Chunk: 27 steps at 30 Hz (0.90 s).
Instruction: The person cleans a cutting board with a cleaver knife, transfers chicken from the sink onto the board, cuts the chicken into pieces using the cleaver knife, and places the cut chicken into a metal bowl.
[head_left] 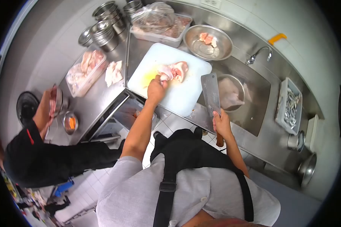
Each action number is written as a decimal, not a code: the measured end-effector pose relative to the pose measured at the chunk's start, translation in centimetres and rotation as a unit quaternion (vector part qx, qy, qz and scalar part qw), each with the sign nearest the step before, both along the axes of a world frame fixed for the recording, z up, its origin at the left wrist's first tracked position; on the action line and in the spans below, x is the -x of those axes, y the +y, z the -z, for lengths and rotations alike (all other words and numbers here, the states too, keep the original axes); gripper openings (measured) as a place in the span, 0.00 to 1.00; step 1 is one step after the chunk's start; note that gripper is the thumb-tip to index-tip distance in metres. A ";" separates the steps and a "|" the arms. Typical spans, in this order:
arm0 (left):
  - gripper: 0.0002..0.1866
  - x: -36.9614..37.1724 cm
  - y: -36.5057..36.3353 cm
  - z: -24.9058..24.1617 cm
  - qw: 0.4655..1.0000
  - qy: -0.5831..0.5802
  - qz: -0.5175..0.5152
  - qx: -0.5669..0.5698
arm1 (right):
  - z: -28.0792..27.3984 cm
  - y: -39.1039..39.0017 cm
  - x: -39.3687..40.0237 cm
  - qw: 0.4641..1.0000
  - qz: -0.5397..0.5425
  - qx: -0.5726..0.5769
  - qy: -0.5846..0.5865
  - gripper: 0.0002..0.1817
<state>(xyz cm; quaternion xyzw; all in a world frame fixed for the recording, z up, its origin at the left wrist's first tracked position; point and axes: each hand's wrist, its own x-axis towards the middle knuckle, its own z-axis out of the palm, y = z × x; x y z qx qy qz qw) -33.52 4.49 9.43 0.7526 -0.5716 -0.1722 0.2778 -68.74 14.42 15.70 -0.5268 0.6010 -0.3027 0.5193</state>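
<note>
On a white cutting board (178, 96) lies a piece of raw chicken (180, 70), pale skin and pink flesh showing. My left hand (157, 90) is closed on the near-left end of this chicken. A yellowish wet patch (149, 75) spreads beside it on the board. My right hand (222, 124) grips the wooden handle (219, 140) of a cleaver, whose broad steel blade (210, 90) points away from me, upright past the board's right edge and apart from the chicken.
Beyond the board stand a steel bowl (208, 41) with meat pieces and a tub (161, 36) of bagged meat. Right is a sink (254, 102) holding a bowl of meat (229, 92). Left are a chicken tub (87, 70) and a co-worker's arm (43, 109) at a metal pot.
</note>
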 end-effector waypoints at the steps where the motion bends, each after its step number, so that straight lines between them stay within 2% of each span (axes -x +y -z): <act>1: 0.25 0.5 -0.4 -1.0 0.999 0.028 -0.005 0.024 | 0.2 0.6 0.6 1.000 0.014 -0.002 -0.004 0.10; 3: 0.25 1.0 -1.3 -3.2 0.994 0.084 -0.021 0.072 | 1.0 1.3 1.6 0.999 0.035 -0.006 -0.013 0.10; 4: 0.29 1.1 -3.5 -2.5 0.986 0.109 -0.028 0.119 | 1.3 1.4 1.9 0.999 0.044 -0.006 -0.012 0.10; 6: 0.34 2.2 -8.6 -5.9 0.986 0.050 0.054 0.151 | 2.0 1.7 2.7 0.998 0.055 -0.011 -0.003 0.10; 7: 0.37 3.3 -9.6 -10.2 0.966 0.229 0.105 0.058 | 2.1 1.8 2.9 0.998 0.060 -0.012 -0.008 0.10; 8: 0.32 3.2 -11.7 -11.2 0.938 0.297 0.158 0.085 | 2.2 1.9 3.1 0.998 0.064 -0.014 -0.012 0.10; 9: 0.30 3.3 -13.3 -12.1 0.862 0.479 0.163 0.041 | 2.1 1.8 3.2 0.998 0.067 -0.013 -0.017 0.10; 11: 0.31 -0.1 -16.3 -9.9 0.927 0.332 0.176 -0.002 | 1.6 1.7 3.4 0.997 0.066 -0.021 -0.020 0.10; 12: 0.31 -2.2 -16.3 -7.4 0.964 0.116 0.239 -0.025 | 1.6 1.7 3.5 0.998 0.064 -0.023 -0.017 0.10; 13: 0.31 -3.7 -16.1 -5.2 0.949 -0.107 0.294 -0.051 | 2.0 1.9 3.5 0.997 0.065 -0.028 -0.014 0.10; 14: 0.30 -3.6 -13.7 -3.8 0.946 -0.124 0.277 -0.112 | 2.6 1.9 3.6 0.998 0.056 -0.006 -0.007 0.10; 15: 0.29 -2.9 -13.3 -1.8 0.872 -0.271 0.353 -0.207 | 3.1 2.1 3.7 0.999 0.052 -0.008 -0.010 0.11; 17: 0.28 -0.5 -6.4 -4.5 0.945 -0.258 0.180 -0.087 | 0.9 2.0 2.6 0.999 0.035 -0.010 -0.001 0.12; 18: 0.27 -0.7 -5.8 -4.6 0.946 -0.253 0.180 -0.098 | 1.4 2.0 2.2 0.999 0.031 -0.012 -0.005 0.12; 20: 0.27 -1.3 -5.4 -4.1 0.950 -0.233 0.173 -0.119 | 1.9 1.7 1.7 1.000 0.017 -0.017 -0.004 0.12; 23: 0.25 -3.5 -6.2 -3.0 0.968 -0.137 0.144 -0.155 | 1.2 0.5 0.3 0.998 -0.043 -0.034 -0.007 0.12; 24: 0.24 -4.6 -6.0 -2.8 0.980 -0.040 0.120 -0.152 | 0.7 -0.1 -0.2 0.996 -0.078 -0.045 0.008 0.12; 26: 0.24 -5.8 -4.4 -5.3 0.975 0.157 0.068 -0.143 | -0.2 -1.1 -1.6 0.988 -0.150 -0.038 0.003 0.11; 27: 0.24 -6.7 -4.3 -5.4 0.970 0.206 0.057 -0.117 | -0.6 -1.6 -2.5 0.982 -0.185 -0.034 0.000 0.11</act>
